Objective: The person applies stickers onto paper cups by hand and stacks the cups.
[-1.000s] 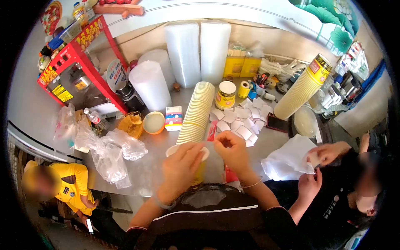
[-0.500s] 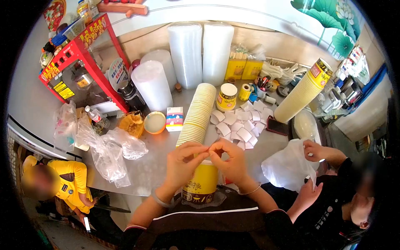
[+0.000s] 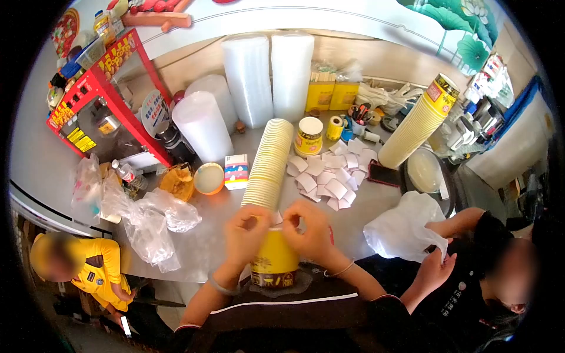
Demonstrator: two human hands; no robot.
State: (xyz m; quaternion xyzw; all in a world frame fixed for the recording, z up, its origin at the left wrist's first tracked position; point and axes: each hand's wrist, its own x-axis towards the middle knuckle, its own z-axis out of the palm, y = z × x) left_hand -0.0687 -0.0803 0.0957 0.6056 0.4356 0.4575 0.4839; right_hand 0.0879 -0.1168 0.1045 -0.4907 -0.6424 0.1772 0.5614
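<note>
My left hand [image 3: 248, 235] and my right hand [image 3: 309, 232] are raised side by side, fingers pinched. Between their fingertips shows a small white paper piece [image 3: 276, 219] that seems to touch both; its shape is blurred. Just below, a yellow paper tub [image 3: 274, 259] with a dark patterned band stands against my body, its upper part partly covered by my hands. A long stack of nested paper tubs [image 3: 268, 165] leans away from me beyond it. To the right of that stack lies a loose pile of curved white paper pieces [image 3: 329, 176].
Another tall tub stack [image 3: 419, 120] leans at the right by a phone [image 3: 384, 174]. At right a co-worker's hands hold a white plastic bag [image 3: 406, 226]. Clear plastic bags [image 3: 150, 226], an orange bowl [image 3: 209, 178] and a tissue box [image 3: 236, 172] sit left. A person in yellow sits at far left.
My hands have drawn slightly apart from touching fingertips, and a pale paper piece now shows between them. The co-worker's upper hand has moved lower on the white bag. My view has shifted slightly.
</note>
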